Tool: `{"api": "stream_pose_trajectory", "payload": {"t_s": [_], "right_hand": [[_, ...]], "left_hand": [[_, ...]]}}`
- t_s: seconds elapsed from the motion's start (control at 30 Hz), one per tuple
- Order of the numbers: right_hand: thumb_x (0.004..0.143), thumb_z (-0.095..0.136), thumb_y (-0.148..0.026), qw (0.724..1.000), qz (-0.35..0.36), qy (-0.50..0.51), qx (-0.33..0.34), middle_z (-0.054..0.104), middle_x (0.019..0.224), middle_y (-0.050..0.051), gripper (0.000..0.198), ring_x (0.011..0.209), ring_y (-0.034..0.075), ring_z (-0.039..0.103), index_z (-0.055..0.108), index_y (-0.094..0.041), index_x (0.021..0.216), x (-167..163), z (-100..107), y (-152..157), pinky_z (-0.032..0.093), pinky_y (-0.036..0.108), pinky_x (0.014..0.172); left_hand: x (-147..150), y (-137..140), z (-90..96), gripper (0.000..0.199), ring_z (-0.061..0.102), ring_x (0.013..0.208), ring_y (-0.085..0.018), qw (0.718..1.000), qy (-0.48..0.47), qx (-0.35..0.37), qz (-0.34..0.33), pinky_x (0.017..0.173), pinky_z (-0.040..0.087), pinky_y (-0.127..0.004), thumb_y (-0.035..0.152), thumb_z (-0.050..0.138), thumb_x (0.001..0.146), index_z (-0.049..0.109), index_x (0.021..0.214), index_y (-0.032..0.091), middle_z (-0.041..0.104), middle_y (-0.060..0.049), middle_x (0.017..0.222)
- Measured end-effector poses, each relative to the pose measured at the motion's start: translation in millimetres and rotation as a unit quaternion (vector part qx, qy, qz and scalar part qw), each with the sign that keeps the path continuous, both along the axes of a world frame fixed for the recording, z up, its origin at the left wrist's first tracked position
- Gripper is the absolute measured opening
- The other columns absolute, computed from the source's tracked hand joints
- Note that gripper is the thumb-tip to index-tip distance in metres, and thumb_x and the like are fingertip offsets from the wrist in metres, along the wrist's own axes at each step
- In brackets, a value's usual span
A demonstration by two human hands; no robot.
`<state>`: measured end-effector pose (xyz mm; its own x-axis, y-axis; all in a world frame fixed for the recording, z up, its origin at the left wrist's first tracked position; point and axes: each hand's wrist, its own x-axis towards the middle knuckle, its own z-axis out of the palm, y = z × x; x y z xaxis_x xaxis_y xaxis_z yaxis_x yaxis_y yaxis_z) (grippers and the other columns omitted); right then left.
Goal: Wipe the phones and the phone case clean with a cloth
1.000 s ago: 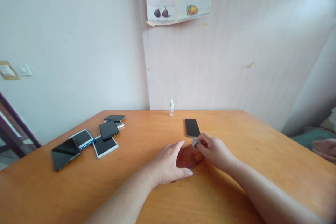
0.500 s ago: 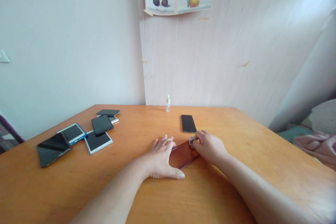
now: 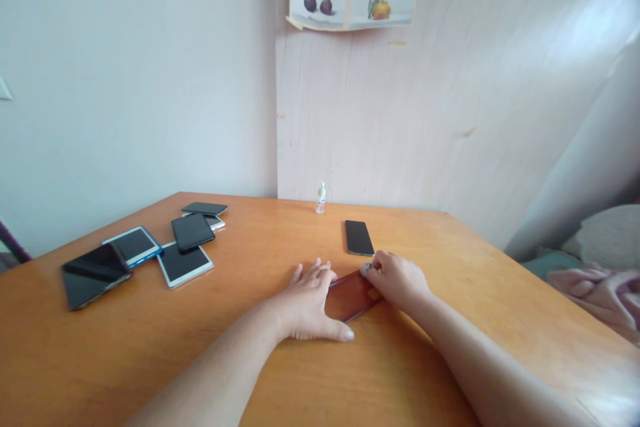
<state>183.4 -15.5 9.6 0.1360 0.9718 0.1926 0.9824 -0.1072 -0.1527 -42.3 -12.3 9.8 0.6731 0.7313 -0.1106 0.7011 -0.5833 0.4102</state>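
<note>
A flat reddish-brown phone case point(image 3: 345, 299) lies on the table between my hands, slanting up to the right. My left hand point(image 3: 313, 307) spans its left end, the fingers along the far edge and the thumb reaching past the near one, steadying it. A small grey-white cloth point(image 3: 368, 267) is pinched in my right hand point(image 3: 400, 280) and pressed on the case's right end. The curled fingers hide most of the cloth. Whether a phone sits in the case cannot be seen. Just beyond the hands, a black phone point(image 3: 359, 237) lies screen up.
At the left lie several tablets and phones, partly overlapping, among them a black tablet point(image 3: 95, 275), a blue-edged tablet point(image 3: 133, 245) and a white tablet point(image 3: 185, 264). A small clear pump bottle point(image 3: 321, 199) stands at the wooden table's point(image 3: 270, 380) back edge, near the wall.
The camera view has shifted slightly. Both hands stay on the brown case, and the right hand with the cloth has barely moved along its right end.
</note>
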Motion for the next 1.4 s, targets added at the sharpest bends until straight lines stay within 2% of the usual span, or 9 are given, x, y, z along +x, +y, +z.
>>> {"api": "stream_pose_trajectory", "payload": {"t_s": [0.1, 0.33, 0.53, 0.6, 0.7, 0.87, 1.03, 1.17, 1.4], "right_hand": [[0.086, 0.051, -0.036, 0.999, 0.032, 0.006, 0.015, 0.068, 0.079, 0.004, 0.020, 0.070, 0.018, 0.058, 0.062, -0.022, 0.078, 0, -2, -3, 0.027, 0.027, 0.058], [0.086, 0.053, -0.026, 0.956, 0.277, 0.101, 0.003, 0.067, 0.083, -0.001, 0.010, 0.076, 0.013, 0.059, 0.062, -0.023, 0.083, -35, -8, -19, 0.034, 0.023, 0.065], [0.087, 0.049, -0.042, 0.999, 0.011, 0.018, 0.031, 0.066, 0.075, 0.003, 0.024, 0.065, 0.017, 0.055, 0.059, -0.023, 0.075, 5, -2, -1, 0.026, 0.027, 0.056], [0.087, 0.049, -0.042, 0.999, -0.007, 0.014, 0.029, 0.066, 0.076, 0.003, 0.024, 0.065, 0.018, 0.055, 0.059, -0.023, 0.076, 13, -1, 1, 0.026, 0.027, 0.056], [0.086, 0.052, -0.033, 0.994, 0.099, 0.043, 0.030, 0.066, 0.077, 0.001, 0.016, 0.068, 0.016, 0.056, 0.060, -0.023, 0.078, 2, -3, -7, 0.030, 0.026, 0.058], [0.084, 0.053, -0.023, 0.932, 0.333, 0.144, -0.020, 0.066, 0.077, -0.003, 0.010, 0.073, 0.011, 0.058, 0.061, -0.023, 0.077, -37, -6, -25, 0.036, 0.021, 0.067], [0.080, 0.055, -0.028, 0.989, 0.123, 0.077, -0.016, 0.063, 0.067, -0.001, 0.011, 0.061, 0.013, 0.053, 0.058, -0.022, 0.071, -11, -2, -13, 0.028, 0.024, 0.055], [0.081, 0.053, -0.036, 1.000, 0.009, 0.006, -0.006, 0.062, 0.065, 0.000, 0.019, 0.059, 0.015, 0.050, 0.056, -0.022, 0.068, 17, 3, -4, 0.024, 0.026, 0.053], [0.076, 0.051, -0.017, 0.951, 0.273, 0.116, -0.086, 0.061, 0.066, -0.004, 0.009, 0.059, 0.011, 0.050, 0.057, -0.022, 0.070, -19, 2, -36, 0.028, 0.023, 0.053]], "left_hand": [[1, -1, -0.4, 0.111, -0.001, 0.147, -0.032, 1.000, -0.004, -0.003, -0.001, 0.117, 0.000, -0.055, 0.081, 0.061, 0.058, 0.033, 0.145, 0.018, 0.013, -0.014, 0.160], [3, 0, -4.3, 0.127, -0.002, 0.147, -0.031, 1.000, -0.004, -0.010, 0.003, 0.117, -0.003, -0.055, 0.081, 0.059, 0.060, 0.011, 0.153, 0.009, 0.007, -0.017, 0.159], [2, -2, -1.4, 0.117, -0.001, 0.147, -0.032, 1.000, -0.012, -0.013, 0.005, 0.117, -0.002, -0.056, 0.082, 0.061, 0.058, 0.028, 0.148, 0.015, 0.011, -0.016, 0.159], [3, -2, -0.5, 0.117, -0.001, 0.147, -0.032, 1.000, -0.014, -0.015, 0.004, 0.116, -0.002, -0.056, 0.082, 0.060, 0.058, 0.029, 0.148, 0.015, 0.012, -0.016, 0.159], [4, -2, -0.1, 0.119, -0.001, 0.147, -0.033, 1.000, -0.014, -0.017, 0.003, 0.117, -0.002, -0.056, 0.082, 0.060, 0.057, 0.026, 0.149, 0.015, 0.012, -0.016, 0.159], [5, -2, -0.3, 0.112, 0.002, 0.147, -0.033, 1.000, -0.016, -0.010, 0.015, 0.116, 0.001, -0.056, 0.078, 0.061, 0.059, 0.029, 0.148, 0.017, 0.013, -0.016, 0.159], [4, -2, -0.8, 0.113, 0.000, 0.147, -0.032, 1.000, -0.012, -0.013, 0.009, 0.117, 0.001, -0.055, 0.079, 0.060, 0.060, 0.026, 0.149, 0.016, 0.010, -0.017, 0.159], [3, -1, -2.2, 0.112, -0.003, 0.148, -0.031, 1.000, -0.014, -0.012, -0.001, 0.117, -0.001, -0.055, 0.081, 0.059, 0.060, 0.029, 0.147, 0.017, 0.011, -0.016, 0.160], [5, -1, -5.2, 0.105, 0.003, 0.147, -0.033, 0.999, -0.039, -0.014, 0.021, 0.116, 0.001, -0.056, 0.076, 0.064, 0.059, 0.035, 0.143, 0.020, 0.018, -0.015, 0.159]]}}
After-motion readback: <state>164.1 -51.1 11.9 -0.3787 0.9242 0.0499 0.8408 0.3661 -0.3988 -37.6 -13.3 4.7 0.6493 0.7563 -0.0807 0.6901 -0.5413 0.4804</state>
